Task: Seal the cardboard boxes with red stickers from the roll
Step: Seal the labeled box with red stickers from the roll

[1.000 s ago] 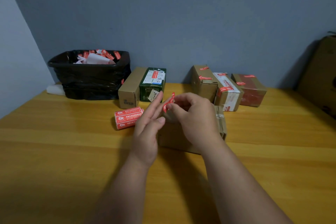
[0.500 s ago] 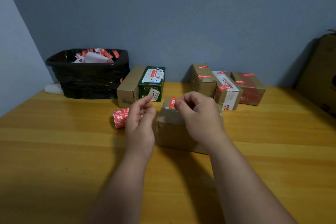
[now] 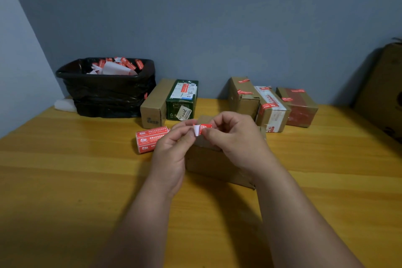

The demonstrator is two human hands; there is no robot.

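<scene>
A small red sticker [image 3: 202,129] with its white backing curled down is pinched between both hands above a brown cardboard box [image 3: 208,163] on the table. My left hand [image 3: 171,150] pinches the white end with thumb and fingertips. My right hand [image 3: 235,139] pinches the red end and hides most of the box top. The roll of red stickers [image 3: 148,139] lies on its side just left of my left hand.
A black-lined bin [image 3: 106,91] of sticker scraps stands at the back left. A brown box [image 3: 154,104] and a green box [image 3: 181,100] sit beside it. Three stickered boxes [image 3: 272,104] stand at the back right. A large carton [image 3: 382,91] leans at the far right on the wooden table [image 3: 65,180].
My left hand moved back to the right hand and took the sticker's white end. Both hands now hold the sticker, raised a little above the box.
</scene>
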